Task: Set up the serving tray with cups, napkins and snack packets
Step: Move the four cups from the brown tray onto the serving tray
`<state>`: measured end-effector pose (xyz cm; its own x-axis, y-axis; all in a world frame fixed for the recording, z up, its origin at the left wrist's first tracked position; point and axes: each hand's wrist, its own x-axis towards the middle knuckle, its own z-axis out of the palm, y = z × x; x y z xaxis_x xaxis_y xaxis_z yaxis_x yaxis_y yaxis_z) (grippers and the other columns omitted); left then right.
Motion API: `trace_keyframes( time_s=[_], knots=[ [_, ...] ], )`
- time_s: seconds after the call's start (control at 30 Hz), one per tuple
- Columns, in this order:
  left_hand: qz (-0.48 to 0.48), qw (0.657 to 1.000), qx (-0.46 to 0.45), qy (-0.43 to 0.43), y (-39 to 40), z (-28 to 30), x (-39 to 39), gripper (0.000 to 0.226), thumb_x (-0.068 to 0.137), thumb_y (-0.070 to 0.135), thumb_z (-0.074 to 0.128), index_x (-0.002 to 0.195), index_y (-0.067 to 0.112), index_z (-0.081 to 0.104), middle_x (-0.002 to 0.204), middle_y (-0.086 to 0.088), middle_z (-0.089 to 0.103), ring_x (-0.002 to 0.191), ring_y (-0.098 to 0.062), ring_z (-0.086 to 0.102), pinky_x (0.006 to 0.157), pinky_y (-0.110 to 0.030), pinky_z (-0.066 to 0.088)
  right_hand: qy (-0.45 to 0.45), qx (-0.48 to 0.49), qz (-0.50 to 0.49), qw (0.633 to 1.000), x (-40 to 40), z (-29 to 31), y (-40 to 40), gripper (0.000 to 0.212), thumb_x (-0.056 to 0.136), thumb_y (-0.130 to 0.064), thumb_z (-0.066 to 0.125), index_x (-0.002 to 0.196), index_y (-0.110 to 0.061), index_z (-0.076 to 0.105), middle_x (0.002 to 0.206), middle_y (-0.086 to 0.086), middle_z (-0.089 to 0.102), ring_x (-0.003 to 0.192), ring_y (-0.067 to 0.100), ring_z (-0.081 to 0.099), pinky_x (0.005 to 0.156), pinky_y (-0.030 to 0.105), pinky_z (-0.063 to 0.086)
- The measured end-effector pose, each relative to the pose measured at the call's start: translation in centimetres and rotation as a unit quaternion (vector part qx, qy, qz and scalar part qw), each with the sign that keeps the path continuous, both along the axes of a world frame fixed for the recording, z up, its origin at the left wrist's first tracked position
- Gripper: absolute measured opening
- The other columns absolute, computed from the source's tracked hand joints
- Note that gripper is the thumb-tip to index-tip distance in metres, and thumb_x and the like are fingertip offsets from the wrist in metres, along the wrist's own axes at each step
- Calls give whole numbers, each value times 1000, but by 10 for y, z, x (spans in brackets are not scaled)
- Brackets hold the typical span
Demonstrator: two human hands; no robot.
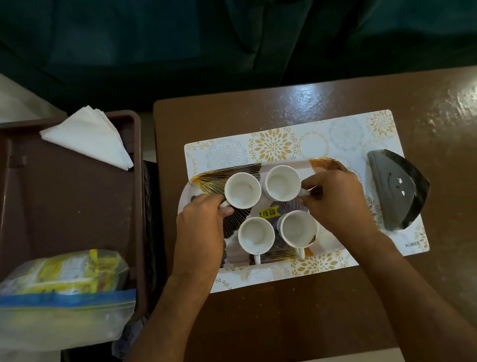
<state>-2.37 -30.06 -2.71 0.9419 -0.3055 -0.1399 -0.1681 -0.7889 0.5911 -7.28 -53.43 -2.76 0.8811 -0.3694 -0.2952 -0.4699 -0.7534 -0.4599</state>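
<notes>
4 white cups on serving tray [328,165], on placemat [285,139], brown counter [443,134]. L hand [204,227] pinches handle of far-left cup [242,190]; R hand [334,198] pinches handle of far-right cup [283,182]. Napkins [89,136] and snack packets [63,271] lie in brown bin [61,210], well left of the tray.

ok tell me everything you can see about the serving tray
The serving tray is an oblong, glossy tray with rounded corners, printed in fine gold and black lines on a pale ground. It lies flat on a floral placemat. Four white cups stand on it, and a yellow price sticker sits at its centre.
</notes>
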Motion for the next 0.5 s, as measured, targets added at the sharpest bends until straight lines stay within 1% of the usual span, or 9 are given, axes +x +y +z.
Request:
trace_keyframes(
  time_s=[0.03,0.07,0.1,0.13,0.2,0.27,0.37,0.5],
  knots=[
    [12,1000,5,2,-2,3,0,16,87,13,80,101,6,76,87,-7,73,78,-22,66,67,-35,53,6,-1,-6,1000,0,4,1,31,77,-21,87,106,-15,80,102,6,80,86,25,74,79,41,61],
    [24,1000,11,-3,-4,6,0,27,85,18,82,108,6,74,94,-8,73,84,-24,67,72,-39,56,-2,-13,-8,1000,0,9,2,45,74,-25,90,115,-13,77,112,7,77,94,26,74,85,44,61],
    [33,999,19,-13,-7,10,0,38,84,24,84,115,6,72,101,-8,72,91,-25,66,77,-40,56,-26,-34,-5,999,1,14,5,53,72,-29,91,119,-11,74,116,9,75,97,28,72,87,46,60],
    [35,999,25,-21,-11,13,0,47,83,30,84,121,7,69,109,-8,70,100,-27,65,84,-39,54,-52,-54,1,997,4,20,9,56,72,-33,91,120,-9,73,114,11,74,96,29,71,86,46,59],
    [31,999,33,-18,-19,16,2,58,82,37,84,127,8,64,122,-9,66,115,-28,61,92,-37,50,-74,-81,14,994,9,26,21,54,74,-39,88,116,-9,73,108,11,71,92,30,68,81,40,55],
    [19,998,55,-7,-28,16,4,64,80,42,85,128,7,62,124,-11,63,118,-30,59,94,-38,49,-56,-109,35,992,15,26,34,52,75,-45,85,108,-8,72,103,13,68,90,32,65,77,36,47],
    [-4,996,90,-4,-36,13,8,67,78,46,85,127,7,62,123,-11,62,116,-30,58,94,-41,50,-29,-124,49,991,19,20,45,53,74,-46,85,103,-4,70,103,15,62,90,35,62,76,40,49],
    [-24,995,101,-10,-39,9,9,62,80,39,86,128,8,63,122,-10,62,117,-29,57,92,-41,53,-39,-131,63,989,20,18,44,51,74,-39,87,107,-4,70,108,15,61,95,34,60,79,42,50]
  ],
)
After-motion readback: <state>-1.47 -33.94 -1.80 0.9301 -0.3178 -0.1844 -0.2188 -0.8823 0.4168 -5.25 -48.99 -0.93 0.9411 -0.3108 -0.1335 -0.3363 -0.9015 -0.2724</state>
